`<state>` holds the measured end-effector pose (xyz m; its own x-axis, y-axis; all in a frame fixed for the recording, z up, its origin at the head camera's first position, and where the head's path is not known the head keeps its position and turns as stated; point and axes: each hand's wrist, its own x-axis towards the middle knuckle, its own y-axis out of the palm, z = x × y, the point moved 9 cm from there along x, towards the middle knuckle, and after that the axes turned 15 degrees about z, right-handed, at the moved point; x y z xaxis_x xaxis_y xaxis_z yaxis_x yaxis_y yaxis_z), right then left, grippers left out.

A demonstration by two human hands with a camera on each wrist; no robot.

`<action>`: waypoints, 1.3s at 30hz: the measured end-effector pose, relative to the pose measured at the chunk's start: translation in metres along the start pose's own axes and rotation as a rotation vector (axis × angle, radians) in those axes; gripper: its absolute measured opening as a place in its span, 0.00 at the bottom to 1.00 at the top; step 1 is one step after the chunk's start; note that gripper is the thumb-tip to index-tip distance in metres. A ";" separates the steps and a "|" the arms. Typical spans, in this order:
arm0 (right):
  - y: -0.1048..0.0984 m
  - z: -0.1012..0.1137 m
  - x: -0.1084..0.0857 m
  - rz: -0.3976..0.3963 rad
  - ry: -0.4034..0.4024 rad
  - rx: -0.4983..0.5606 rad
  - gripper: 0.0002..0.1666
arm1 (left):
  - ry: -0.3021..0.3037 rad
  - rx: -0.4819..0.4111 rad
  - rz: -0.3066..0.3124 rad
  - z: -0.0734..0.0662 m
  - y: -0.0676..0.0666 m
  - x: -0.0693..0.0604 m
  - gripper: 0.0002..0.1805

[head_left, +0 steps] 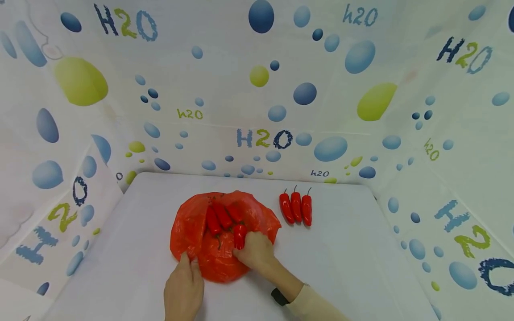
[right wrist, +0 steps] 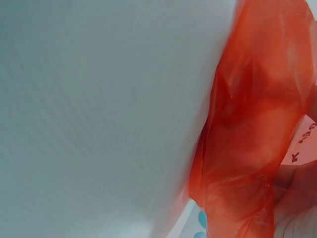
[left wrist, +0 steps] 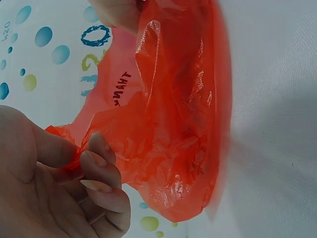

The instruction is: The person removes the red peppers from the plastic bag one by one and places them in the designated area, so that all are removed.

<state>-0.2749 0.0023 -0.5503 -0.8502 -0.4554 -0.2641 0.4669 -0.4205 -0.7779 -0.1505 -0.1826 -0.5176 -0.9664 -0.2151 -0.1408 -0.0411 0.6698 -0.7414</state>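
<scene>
A red plastic bag [head_left: 218, 269] lies on the table with its mouth spread apart. Its near left edge is pinched between the thumb and fingers of my left hand [head_left: 184, 287]; the left wrist view shows the thin film [left wrist: 74, 166] between them. My right hand [head_left: 257, 252] is at the bag's mouth and holds a red chili pepper [head_left: 239, 236], partly hidden by the fingers. Just beyond it, several red chili peppers [head_left: 213, 221] lie side by side inside the bag. In the right wrist view the bag's side [right wrist: 247, 134] covers part of that hand.
Three more red chili peppers [head_left: 296, 207] lie in a row on the white table [head_left: 341, 249], right of the bag and toward the back. A white sheet [head_left: 225, 84] with blue and green drops and H2O lettering surrounds the table's back and sides.
</scene>
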 end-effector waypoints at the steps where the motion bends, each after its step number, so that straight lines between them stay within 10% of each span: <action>1: 0.000 -0.001 -0.001 0.002 -0.004 0.026 0.21 | 0.001 0.000 -0.001 0.000 0.000 0.000 0.10; 19: -0.005 0.011 -0.015 0.052 -0.127 0.285 0.26 | -0.063 -0.005 0.084 -0.001 0.005 0.000 0.11; 29: 0.004 0.009 -0.012 0.132 -0.129 0.412 0.30 | -0.019 0.004 0.016 -0.002 0.001 -0.002 0.10; 39: -0.015 0.023 -0.023 0.053 -0.197 0.384 0.35 | -0.005 0.008 -0.003 -0.002 -0.001 -0.003 0.11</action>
<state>-0.2567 0.0009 -0.5192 -0.7775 -0.6096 -0.1547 0.5967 -0.6372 -0.4879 -0.1479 -0.1809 -0.5154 -0.9649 -0.2208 -0.1419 -0.0420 0.6634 -0.7471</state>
